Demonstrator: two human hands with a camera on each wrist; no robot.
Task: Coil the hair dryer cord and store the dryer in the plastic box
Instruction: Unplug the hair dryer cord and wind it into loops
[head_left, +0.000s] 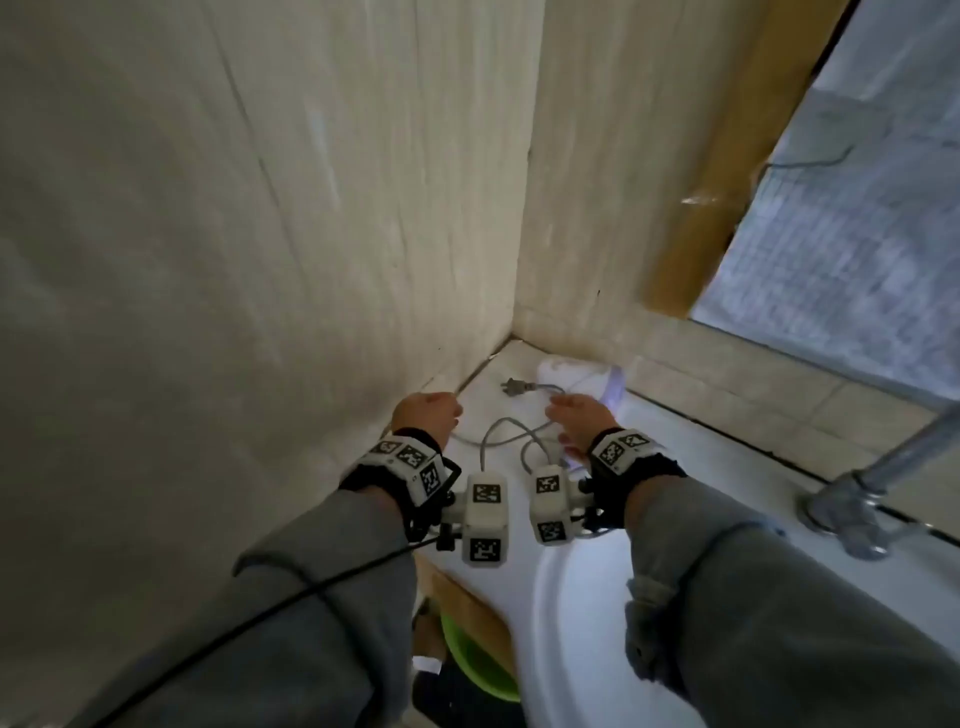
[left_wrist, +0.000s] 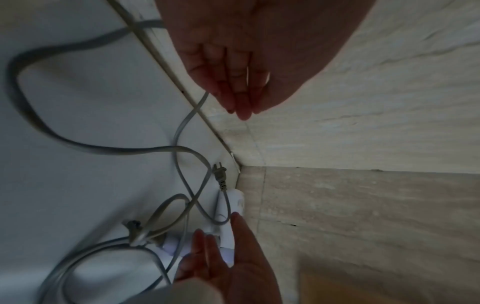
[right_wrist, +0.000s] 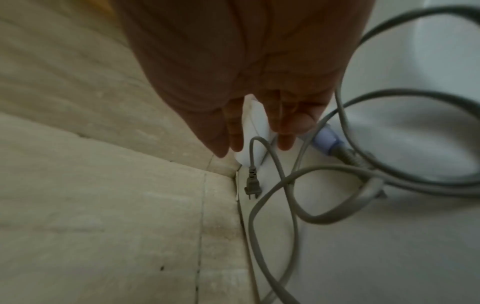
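A white hair dryer (head_left: 569, 375) with lilac trim lies in the corner of the white counter (head_left: 675, 467). Its grey cord (head_left: 511, 436) sprawls in loose loops in front of it, and the plug (head_left: 514, 387) lies free near the corner. My right hand (head_left: 569, 410) hovers over the dryer's body (right_wrist: 253, 127), fingers straight and spread; whether they touch it I cannot tell. My left hand (head_left: 441, 410) hangs beside the left wall, fingers (left_wrist: 240, 107) straight and together, holding nothing, above a stretch of cord (left_wrist: 187, 123). In neither wrist view is the plug (left_wrist: 220, 174) (right_wrist: 252, 185) touched. No plastic box is in view.
Tiled walls (head_left: 260, 260) close the counter on the left and back. A white sink bowl (head_left: 582, 639) lies near me, with a metal tap (head_left: 852, 499) at the right. A window (head_left: 857, 234) is beyond. A green basin (head_left: 478, 660) sits below the counter edge.
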